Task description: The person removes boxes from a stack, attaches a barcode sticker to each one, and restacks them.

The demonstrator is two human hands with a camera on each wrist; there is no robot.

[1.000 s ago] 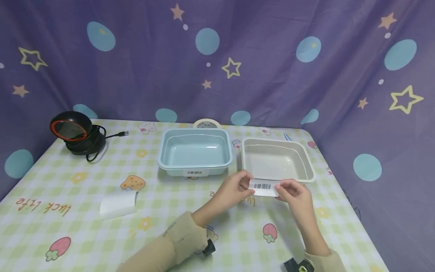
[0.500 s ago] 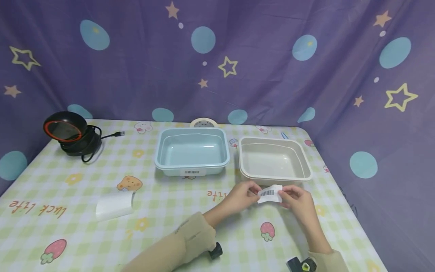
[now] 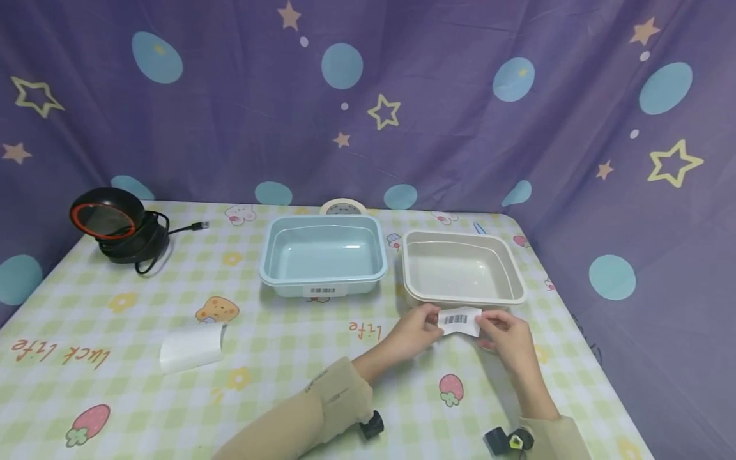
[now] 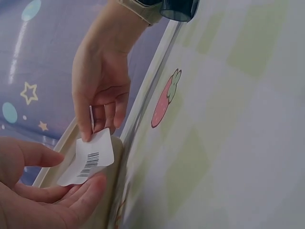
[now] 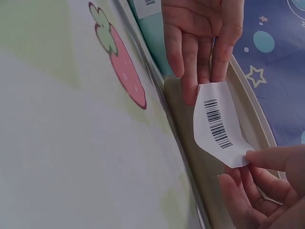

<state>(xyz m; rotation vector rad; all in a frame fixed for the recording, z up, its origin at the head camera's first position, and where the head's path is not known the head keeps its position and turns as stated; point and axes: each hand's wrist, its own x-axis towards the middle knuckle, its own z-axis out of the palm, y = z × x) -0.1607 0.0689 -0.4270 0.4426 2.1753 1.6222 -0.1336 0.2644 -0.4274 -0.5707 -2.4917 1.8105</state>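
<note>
A white barcode label point(image 3: 460, 321), bent along its length, is held up in front of the beige basin point(image 3: 463, 303). My left hand point(image 3: 411, 332) holds its left end, with the fingers under the label in the left wrist view. At the opposite end, my right hand point(image 3: 510, 342) pinches an edge between thumb and fingers, as seen in the right wrist view point(image 5: 267, 183). The label's printed side faces up, close by the basin's near wall. To the left, the light blue basin point(image 3: 323, 281) has a similar barcode label point(image 3: 324, 291) on its front wall.
A curled white sheet point(image 3: 191, 348) lies on the checked tablecloth point(image 3: 172, 409) at left. Behind it stands a black device with an orange-ringed face point(image 3: 106, 220) and a USB cable point(image 3: 192, 227). A round dial point(image 3: 343, 206) shows behind the blue basin. A purple curtain point(image 3: 437, 153) backs the table.
Both hands and the label came down and slightly toward me, away from the beige basin's rim. The label went from flat to bent, and the hands drew closer together.
</note>
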